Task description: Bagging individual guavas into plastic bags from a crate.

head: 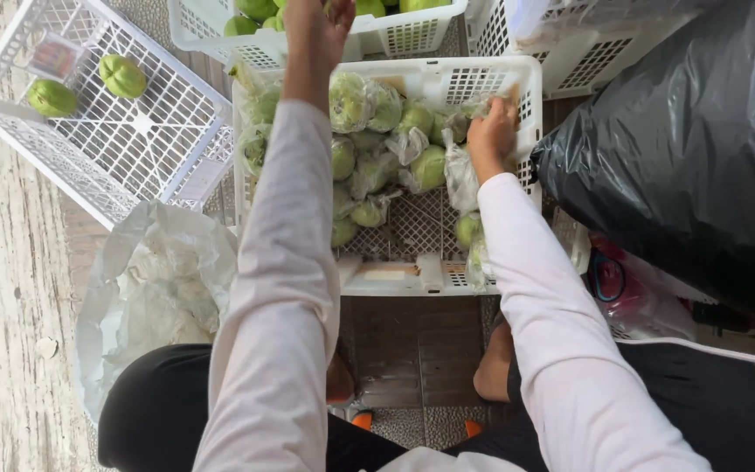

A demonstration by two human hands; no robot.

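My left hand (315, 33) reaches far forward over the back white crate (395, 35) of bare green fruits (255, 10); its fingers look spread, with nothing visibly in them. My right hand (491, 131) is closed on a plastic-wrapped green fruit (458, 122) at the right side of the middle white crate (482, 79). That crate holds several green fruits in clear plastic bags (369, 149), mostly in its far half.
A tilted white crate (133, 149) at left holds two green fruits (121, 75) and a small packet. A crumpled white plastic bag (155, 288) lies by my left knee. A big black plastic bag (701, 149) fills the right side. Another white crate (587, 44) stands top right.
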